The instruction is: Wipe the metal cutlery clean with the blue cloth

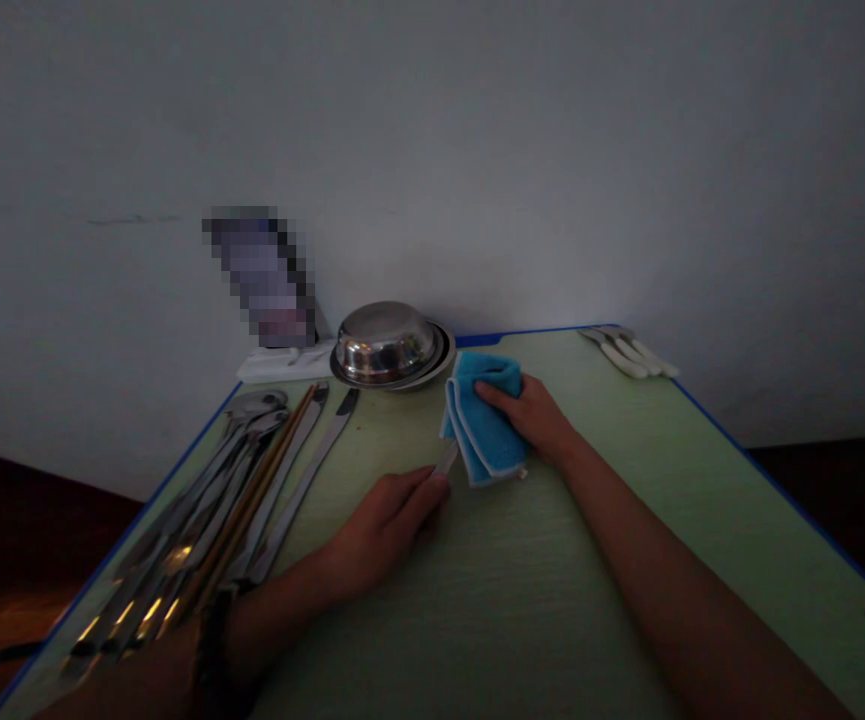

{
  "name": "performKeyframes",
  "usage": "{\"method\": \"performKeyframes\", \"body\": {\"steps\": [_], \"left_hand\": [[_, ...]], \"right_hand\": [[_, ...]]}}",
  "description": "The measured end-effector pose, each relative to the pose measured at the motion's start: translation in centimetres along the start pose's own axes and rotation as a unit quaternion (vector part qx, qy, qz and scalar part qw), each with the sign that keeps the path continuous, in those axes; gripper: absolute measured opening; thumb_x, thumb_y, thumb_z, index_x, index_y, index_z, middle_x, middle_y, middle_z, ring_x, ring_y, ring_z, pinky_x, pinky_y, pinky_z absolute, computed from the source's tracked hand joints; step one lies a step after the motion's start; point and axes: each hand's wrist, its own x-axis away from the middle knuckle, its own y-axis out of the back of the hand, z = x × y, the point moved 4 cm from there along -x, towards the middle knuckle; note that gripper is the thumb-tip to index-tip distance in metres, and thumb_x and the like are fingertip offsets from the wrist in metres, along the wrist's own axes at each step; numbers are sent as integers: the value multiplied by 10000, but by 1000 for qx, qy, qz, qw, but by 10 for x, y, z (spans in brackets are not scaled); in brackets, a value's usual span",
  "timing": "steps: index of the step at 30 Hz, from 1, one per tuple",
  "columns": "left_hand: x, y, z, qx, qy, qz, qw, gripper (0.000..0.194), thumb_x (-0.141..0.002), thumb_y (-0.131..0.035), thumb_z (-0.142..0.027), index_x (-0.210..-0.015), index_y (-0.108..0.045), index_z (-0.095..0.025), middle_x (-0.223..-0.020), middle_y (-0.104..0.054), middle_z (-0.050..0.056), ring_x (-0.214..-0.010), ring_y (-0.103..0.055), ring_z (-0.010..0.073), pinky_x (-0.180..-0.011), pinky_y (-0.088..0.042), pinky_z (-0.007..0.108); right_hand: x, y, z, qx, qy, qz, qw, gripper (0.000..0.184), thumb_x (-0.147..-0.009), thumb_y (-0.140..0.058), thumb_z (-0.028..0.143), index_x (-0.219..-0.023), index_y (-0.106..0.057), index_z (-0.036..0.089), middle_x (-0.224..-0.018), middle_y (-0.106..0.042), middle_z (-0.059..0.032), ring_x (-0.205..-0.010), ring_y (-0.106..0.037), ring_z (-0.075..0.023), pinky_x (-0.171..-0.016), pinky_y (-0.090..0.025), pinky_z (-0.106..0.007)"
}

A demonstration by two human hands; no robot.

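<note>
My left hand (400,510) is closed around a slim, pale piece of cutlery (445,461). Its upper end reaches up beside the cloth, and I cannot make out its kind. A folded blue cloth (486,420) with light edging hangs in my right hand (533,405), gripped between thumb and fingers just to the right of that cutlery. Left of my left hand, two metal table knives (304,480) lie next to a pair of wooden chopsticks (259,490).
Several metal spoons (211,480) lie along the table's left side. Upturned steel bowls (387,345) rest at the back by the wall. A blurred phone-like device (267,280) stands on a white base (282,362). Several white-handled utensils (631,355) lie at the back right of the green table (672,520).
</note>
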Motion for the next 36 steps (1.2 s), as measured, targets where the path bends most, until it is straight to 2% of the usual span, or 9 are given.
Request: {"method": "performKeyframes", "body": {"steps": [3, 5, 8, 11, 13, 17, 20, 27, 36], "left_hand": [[-3, 4, 4, 62, 38, -42, 997, 386, -892, -283, -425, -657, -452, -169, -523, -386, -61, -469, -366, 83, -451, -297, 203], [-4, 4, 6, 72, 48, -42, 995, 379, -887, -290, -433, -694, -476, -166, -521, -380, -63, -467, -361, 84, -443, -288, 202], [-5, 1, 6, 50, 42, -19, 998, 366, -885, -305, -427, -699, -481, -165, -524, -382, -64, -475, -365, 84, -451, -297, 199], [-4, -2, 5, 6, 27, 1, 1000, 358, -889, -310, -417, -693, -475, -166, -532, -398, -61, -485, -383, 85, -461, -312, 199], [-3, -3, 4, -24, 16, 8, 1000, 355, -895, -301, -407, -701, -476, -167, -537, -412, -58, -491, -398, 87, -473, -324, 201], [-2, -3, 3, -59, 1, 16, 998, 353, -904, -286, -390, -708, -478, -167, -563, -438, -50, -514, -425, 88, -500, -344, 202], [-1, -3, 2, -70, -5, 25, 997, 353, -906, -285, -389, -712, -481, -168, -565, -445, -49, -517, -431, 87, -507, -348, 201], [-1, -3, 2, -65, -6, 25, 998, 356, -910, -281, -384, -713, -484, -167, -562, -455, -47, -524, -443, 89, -522, -355, 204], [0, -3, 4, -30, -4, 13, 999, 306, -891, -342, -379, -753, -511, -165, -562, -435, -55, -514, -416, 84, -504, -331, 200]], "right_hand": [[1, 1, -5, -128, -75, 45, 988, 243, -609, -656, 252, -844, -619, 203, -757, -683, -10, -673, -622, -169, -671, -495, -332], [1, 2, -7, -165, -105, 37, 980, 178, -605, -622, 176, -780, -619, 200, -681, -676, 6, -603, -614, -150, -627, -503, -309], [0, 2, -6, -183, -94, 28, 978, 148, -611, -608, 160, -753, -625, 195, -650, -670, 12, -561, -602, -133, -614, -504, -289], [-1, -2, -5, -195, -58, 55, 978, 186, -628, -654, 262, -800, -627, 195, -707, -679, 1, -595, -614, -141, -662, -506, -307], [-2, -4, -6, -191, -37, 56, 979, 250, -633, -666, 333, -839, -621, 198, -738, -680, -1, -637, -621, -153, -692, -501, -325], [-5, -2, -8, -144, 9, 17, 989, 321, -670, -624, 430, -906, -623, 213, -767, -676, 3, -748, -615, -170, -754, -471, -333], [-7, -1, -10, -94, 28, -3, 995, 332, -690, -582, 481, -891, -637, 223, -752, -666, 9, -741, -602, -170, -744, -456, -331], [-8, 1, -12, -48, 37, -13, 998, 339, -693, -561, 509, -856, -639, 221, -702, -642, 13, -677, -582, -166, -693, -448, -327], [-6, 0, -9, -34, 46, -22, 998, 341, -693, -555, 508, -849, -643, 218, -714, -655, -3, -770, -592, -192, -728, -447, -339]]}}
